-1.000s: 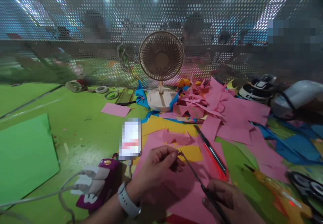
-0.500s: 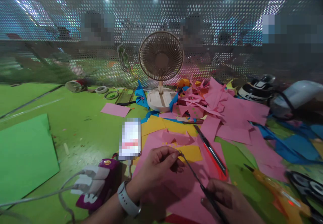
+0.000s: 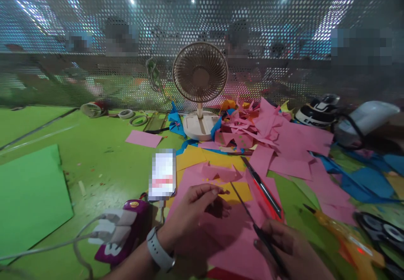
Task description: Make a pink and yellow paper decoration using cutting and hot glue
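My right hand (image 3: 290, 246) is wrapped around the black handle of a long thin tool (image 3: 267, 246). Its narrow dark shaft points up and left, and I cannot tell its exact kind. My left hand (image 3: 205, 204) has thumb and forefinger pinched together just left of the shaft's tip, apart from it. Something tiny shows at those fingertips, too small to name. Beneath both hands lie pink paper sheets (image 3: 227, 240), with a yellow paper piece (image 3: 240, 190) just behind the fingers. A folded pink strip (image 3: 220, 172) stands a bit farther back.
A utility knife (image 3: 261, 187) lies beyond my right hand, with an orange glue gun (image 3: 350, 242) and a black-handled tool (image 3: 381, 229) farther right. At left are a phone (image 3: 162, 174) and a purple power strip (image 3: 126, 229) with cables. Behind stand a fan (image 3: 200, 76) and paper scraps (image 3: 243, 122).
The tool's tip was at my left fingertips and is now drawn slightly away to the right. My left hand has barely moved. The whole view has shifted a little.
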Demonstrator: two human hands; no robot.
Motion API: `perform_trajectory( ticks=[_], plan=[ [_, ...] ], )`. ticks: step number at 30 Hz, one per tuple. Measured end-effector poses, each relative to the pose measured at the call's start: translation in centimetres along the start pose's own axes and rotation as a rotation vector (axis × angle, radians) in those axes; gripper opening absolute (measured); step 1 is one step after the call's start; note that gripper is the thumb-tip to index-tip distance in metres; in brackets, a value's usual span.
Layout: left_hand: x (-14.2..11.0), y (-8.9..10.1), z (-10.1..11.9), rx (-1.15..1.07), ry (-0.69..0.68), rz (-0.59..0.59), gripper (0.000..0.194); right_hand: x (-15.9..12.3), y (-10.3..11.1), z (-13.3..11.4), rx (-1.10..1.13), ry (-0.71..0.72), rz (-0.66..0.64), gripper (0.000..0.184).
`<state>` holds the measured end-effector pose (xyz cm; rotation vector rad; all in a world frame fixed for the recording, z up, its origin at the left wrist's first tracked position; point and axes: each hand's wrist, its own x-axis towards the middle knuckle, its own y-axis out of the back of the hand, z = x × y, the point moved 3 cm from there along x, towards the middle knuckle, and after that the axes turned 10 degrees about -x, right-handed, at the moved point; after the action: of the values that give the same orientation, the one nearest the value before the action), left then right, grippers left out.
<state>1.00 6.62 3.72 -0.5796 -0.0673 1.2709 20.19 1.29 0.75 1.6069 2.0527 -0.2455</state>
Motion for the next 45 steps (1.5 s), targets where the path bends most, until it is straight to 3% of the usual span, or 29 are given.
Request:
perform_trajectory(
  ticks=[5,12,21,25,32,37,45],
  plan=[
    [0.7,1.1,-0.8,0.241,-0.029,0.088,0.031,-0.9,0.7,-1.1,0.028,0.056,0.086,0.050],
    [1.0,2.1,-0.9,0.754,-0.298,0.108,0.029,-1.1,1.3,-1.9,0.033,0.163,0.158,0.046],
    [1.2,2.3,0.2,0.788,-0.427,0.121,0.029,-3.1,2.7,-3.9,0.068,0.291,0.157,0.041],
    [1.3,2.3,0.2,0.790,-0.459,0.105,0.029,-3.5,4.3,-4.2,-0.069,0.324,0.140,0.035],
    [0.5,1.0,-0.3,0.924,-0.487,0.012,0.025,1.7,10.3,-5.8,-0.895,0.505,0.322,0.024],
    [-0.5,-0.4,-0.9,1.142,-0.581,-0.012,0.023,6.2,12.5,-6.6,-1.070,0.479,0.342,0.018],
    [-0.7,-1.2,-2.2,1.278,-0.586,-0.067,0.022,11.2,13.0,-4.6,-1.207,0.337,0.349,0.029]
  ],
)
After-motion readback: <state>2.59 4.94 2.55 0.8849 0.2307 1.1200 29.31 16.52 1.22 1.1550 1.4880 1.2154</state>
